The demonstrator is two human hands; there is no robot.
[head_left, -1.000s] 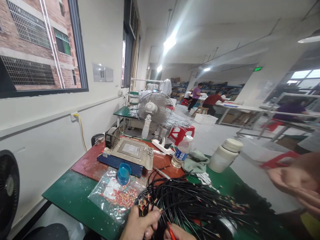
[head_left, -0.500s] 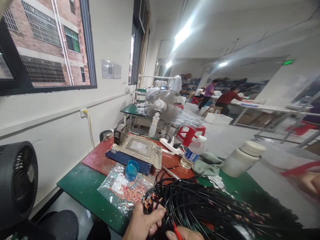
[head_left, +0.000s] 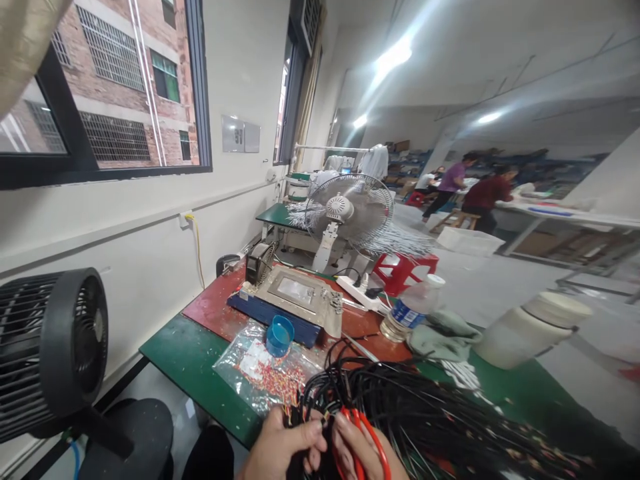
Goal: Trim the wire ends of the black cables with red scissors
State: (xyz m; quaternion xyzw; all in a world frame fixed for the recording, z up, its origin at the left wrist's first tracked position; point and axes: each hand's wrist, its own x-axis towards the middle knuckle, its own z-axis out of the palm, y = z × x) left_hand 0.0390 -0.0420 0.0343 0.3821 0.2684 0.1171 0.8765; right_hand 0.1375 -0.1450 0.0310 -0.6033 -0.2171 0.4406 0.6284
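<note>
My left hand is closed around several black cables, whose stripped ends show red and yellow wires above the thumb. Close beside it, my right hand grips red-handled scissors, fingers in the loops and blades pointing up and away. A big heap of black cables spreads from my hands across the right of the table. Just beyond my left hand lies a clear plastic bag strewn with red and yellow wire bits. On the bag stands a small blue cup.
A flat heated device with a small fan sits at the back. A power strip, bottle, cloth and white jar line the far right side. Fans stand beyond and at left. Several people work farther off.
The view has turned left, so things appear farther right. My right hand has risen beside the left, bringing the red scissors fully into sight. My left hand keeps its hold on the cables.
</note>
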